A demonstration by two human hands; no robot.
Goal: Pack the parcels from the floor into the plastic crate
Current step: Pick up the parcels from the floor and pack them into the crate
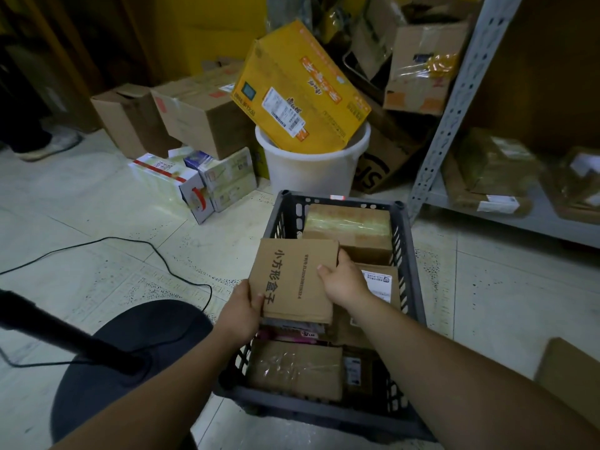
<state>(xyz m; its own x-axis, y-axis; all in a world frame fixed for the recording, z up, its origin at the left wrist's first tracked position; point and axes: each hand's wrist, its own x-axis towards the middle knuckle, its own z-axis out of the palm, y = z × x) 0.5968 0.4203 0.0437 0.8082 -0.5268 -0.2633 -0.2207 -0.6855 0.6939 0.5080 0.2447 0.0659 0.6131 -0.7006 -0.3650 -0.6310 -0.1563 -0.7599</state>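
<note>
Both hands hold one flat cardboard box point(293, 280) over the middle of the plastic crate point(414, 261). Nearest me, a taped brown parcel point(295, 368) already lies at the crate's front end. Just beyond it, the left hand point(242, 308) has its fingers curled round the box's near left corner, thumb on top. The right hand point(344, 284) clasps the right edge, thumb on the lid, its other fingers hidden underneath. The box is printed face up, above a pink-printed packet point(298, 334). A labelled parcel point(380, 284) lies just beside it on the right, and a tape-wrapped parcel point(349, 228) fills the far end.

To my eye this is the placing step. Whether the box hangs free or barely rests on the packet, I cannot tell, and the crate looks close to full. Next it wants lowering flat onto the packet, kept inside the left wall, and then both grips let go.

Farther off, white cartons point(194, 180) on the floor point(81, 206) look like the next candidates. They lie near a white bucket point(311, 170) with a yellow carton point(298, 89) jammed in it.
</note>
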